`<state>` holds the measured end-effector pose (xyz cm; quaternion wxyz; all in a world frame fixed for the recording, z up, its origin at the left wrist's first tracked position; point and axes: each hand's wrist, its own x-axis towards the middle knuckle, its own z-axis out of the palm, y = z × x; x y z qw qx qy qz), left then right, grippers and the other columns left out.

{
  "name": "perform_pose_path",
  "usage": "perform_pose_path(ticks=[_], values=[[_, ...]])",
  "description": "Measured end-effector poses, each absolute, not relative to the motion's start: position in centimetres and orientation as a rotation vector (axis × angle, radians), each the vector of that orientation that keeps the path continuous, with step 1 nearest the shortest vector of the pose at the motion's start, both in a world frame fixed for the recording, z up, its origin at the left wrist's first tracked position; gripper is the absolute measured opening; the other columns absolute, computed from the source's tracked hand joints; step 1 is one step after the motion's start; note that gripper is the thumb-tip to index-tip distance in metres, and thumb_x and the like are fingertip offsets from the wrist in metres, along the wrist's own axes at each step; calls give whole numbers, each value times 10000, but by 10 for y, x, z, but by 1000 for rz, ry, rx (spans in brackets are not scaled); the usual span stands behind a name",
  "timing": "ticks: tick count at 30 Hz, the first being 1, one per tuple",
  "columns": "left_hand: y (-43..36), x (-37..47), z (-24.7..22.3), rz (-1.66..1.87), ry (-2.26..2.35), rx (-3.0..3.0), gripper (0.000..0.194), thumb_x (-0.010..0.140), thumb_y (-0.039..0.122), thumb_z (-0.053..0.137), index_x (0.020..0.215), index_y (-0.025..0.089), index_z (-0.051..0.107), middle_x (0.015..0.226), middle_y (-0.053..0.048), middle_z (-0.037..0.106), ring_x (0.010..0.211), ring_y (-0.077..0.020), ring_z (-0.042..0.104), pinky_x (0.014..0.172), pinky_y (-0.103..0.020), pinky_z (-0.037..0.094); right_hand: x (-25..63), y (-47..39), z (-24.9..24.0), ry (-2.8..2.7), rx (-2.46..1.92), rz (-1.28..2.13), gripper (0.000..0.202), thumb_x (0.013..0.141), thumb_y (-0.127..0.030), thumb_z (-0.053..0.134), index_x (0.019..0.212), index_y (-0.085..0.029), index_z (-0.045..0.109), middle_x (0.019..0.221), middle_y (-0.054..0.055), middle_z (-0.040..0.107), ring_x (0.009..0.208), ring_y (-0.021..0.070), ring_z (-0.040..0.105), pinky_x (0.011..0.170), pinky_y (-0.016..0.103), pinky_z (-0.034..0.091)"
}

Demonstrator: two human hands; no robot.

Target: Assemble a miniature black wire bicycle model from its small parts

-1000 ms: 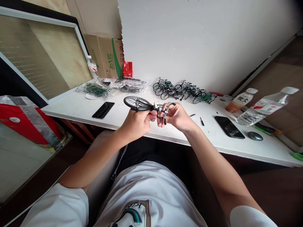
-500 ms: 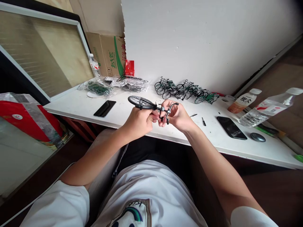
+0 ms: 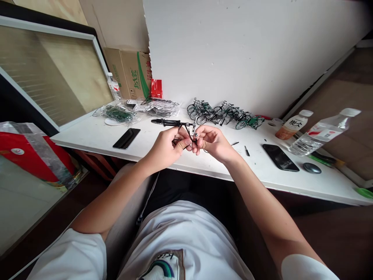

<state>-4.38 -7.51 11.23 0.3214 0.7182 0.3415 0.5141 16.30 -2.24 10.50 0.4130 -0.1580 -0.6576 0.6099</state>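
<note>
Between my hands, above the front of the white table (image 3: 157, 147), is a small black model bicycle (image 3: 170, 123). Its wheel is seen nearly edge-on and points left; silver handlebar parts stand toward the right. My left hand (image 3: 169, 147) is closed around the frame, thumb and fingers pinching it near the middle. My right hand (image 3: 212, 143) pinches the bicycle's dark parts just below the handlebar, its fingertips almost meeting those of the left. The fingers hide much of the frame, and any small piece between them cannot be made out.
Several finished-looking model bicycles (image 3: 224, 112) stand along the wall. Bagged parts (image 3: 119, 112) lie at the back left, with a phone (image 3: 126, 138) before them. To the right are a black phone (image 3: 280, 157), a mouse (image 3: 312, 168), a drink bottle (image 3: 294, 124) and a water bottle (image 3: 325, 132).
The model bicycle has been turned so its wheel now shows edge-on instead of as an oval. Both hands have rotated with it, and the right fingers have drawn in toward the left fingertips.
</note>
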Motion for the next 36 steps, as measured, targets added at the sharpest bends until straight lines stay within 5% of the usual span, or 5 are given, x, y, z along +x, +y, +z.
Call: perform_pose_path(ticks=[6,16,23,30,36], values=[[-78,-42,115,1283,825,1685,432,937,556,810,974,162,635,824,-67,771,595,-104,649,531,-207,474,164,-23,106,-1636,-368,1568,439,831,-490,946,989,-193,664,724,5,737,668,151,721,574,233,580],[-78,-46,128,1070,636,1327,292,957,427,778,936,145,703,821,-70,767,564,-86,584,507,-205,417,160,-22,99,-1653,-365,1493,576,841,-760,804,976,-219,656,721,-6,699,644,148,684,553,240,539],[-71,-48,122,954,680,1292,303,950,440,763,976,138,746,818,-94,784,528,-82,557,477,-210,349,158,-21,104,-1549,-473,1407,473,917,-672,792,1071,-235,702,770,-28,655,627,114,616,527,216,511],[-69,-45,118,797,762,1497,373,946,491,781,966,124,714,807,-106,798,533,-82,600,463,-195,297,159,-25,111,-1601,-518,1358,506,871,-673,837,818,-208,643,764,-14,638,626,108,609,531,222,531],[-65,-44,113,829,772,1611,393,980,504,740,986,113,702,831,-118,798,541,-83,619,476,-199,306,158,-28,116,-1609,-602,1247,453,871,-625,861,877,-203,697,779,4,698,653,114,628,546,216,551]])
